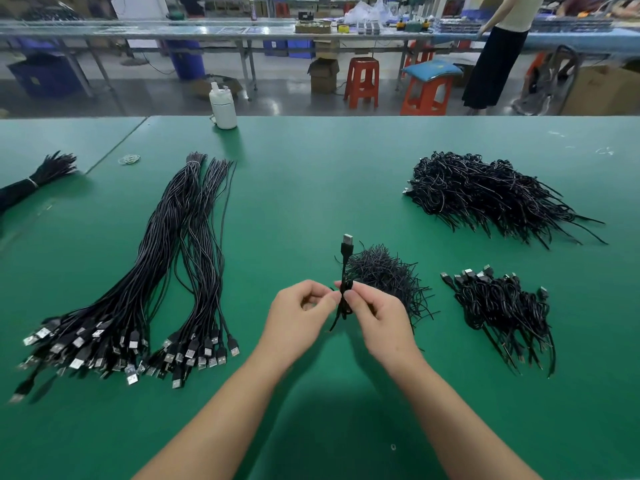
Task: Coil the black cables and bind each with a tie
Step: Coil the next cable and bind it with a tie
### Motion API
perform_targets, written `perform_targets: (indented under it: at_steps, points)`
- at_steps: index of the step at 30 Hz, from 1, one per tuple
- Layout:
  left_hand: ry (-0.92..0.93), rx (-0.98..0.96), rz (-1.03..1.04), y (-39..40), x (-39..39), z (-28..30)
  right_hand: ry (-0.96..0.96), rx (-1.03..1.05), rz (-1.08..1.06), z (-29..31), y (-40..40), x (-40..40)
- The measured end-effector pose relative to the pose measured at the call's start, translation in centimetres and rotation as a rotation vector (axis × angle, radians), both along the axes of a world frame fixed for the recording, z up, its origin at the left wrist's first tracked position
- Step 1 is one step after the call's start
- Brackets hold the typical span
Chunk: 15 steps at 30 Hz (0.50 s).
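Green table (311,174): hands pinch cable (346,268) (coiled).

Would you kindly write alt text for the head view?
Both hands pinch a tie around a coiled black cable above a green table. Straight cables lie left; the tie pile and coiled cables lie right.

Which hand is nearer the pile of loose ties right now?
Right. The right hand sits directly in front of the pile of loose ties, partly overlapping it; the left hand is farther left, beyond the coiled cable.
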<state>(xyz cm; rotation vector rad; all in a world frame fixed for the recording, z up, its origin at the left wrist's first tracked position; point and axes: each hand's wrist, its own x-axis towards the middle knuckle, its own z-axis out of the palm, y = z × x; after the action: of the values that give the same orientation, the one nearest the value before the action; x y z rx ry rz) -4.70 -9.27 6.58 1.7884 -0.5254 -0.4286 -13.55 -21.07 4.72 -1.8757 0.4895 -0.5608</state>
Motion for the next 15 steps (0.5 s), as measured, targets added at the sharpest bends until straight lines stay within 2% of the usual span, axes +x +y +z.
perform_targets:
  at_steps: [7,13,15]
  points:
    - [0.295,-0.02,0.018,-0.11,0.09,0.22,-0.06,-0.29,-0.053,-0.02,0.49,-0.38]
    - [0.241,-0.015,-0.008,0.15,0.21,0.4,-0.106,-0.444,-0.045,-0.17,0.44,-0.39]
    - [0.085,0.017,-0.008,0.19,0.19,0.33,-0.1,-0.402,-0.047,-0.24,0.42,-0.33]
